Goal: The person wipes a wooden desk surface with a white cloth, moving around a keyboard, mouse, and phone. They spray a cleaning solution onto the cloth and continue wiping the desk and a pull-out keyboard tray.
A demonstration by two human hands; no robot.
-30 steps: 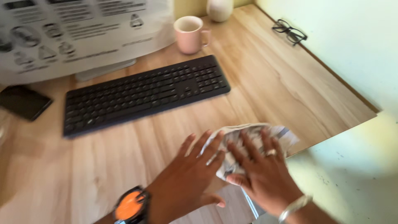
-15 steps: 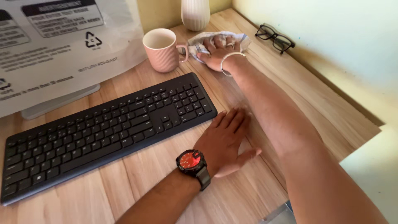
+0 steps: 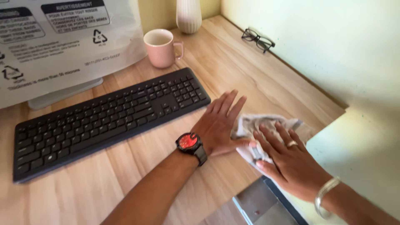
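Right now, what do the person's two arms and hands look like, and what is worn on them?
Both forearms are bare, without sleeves. The left hand has a round black wristwatch with a red-orange face. The right hand wears a pale metal finger ring and a thin silver wrist bangle.

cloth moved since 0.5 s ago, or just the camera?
Yes. The cloth was beside the pink mug at the back of the desk; now the right hand presses it near the front edge, far from the mug.

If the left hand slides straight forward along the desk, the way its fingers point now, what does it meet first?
The left hand points up and right over bare wooden desk. The way looks free until the wall; the black glasses seem nearest that line, though depth is unclear.
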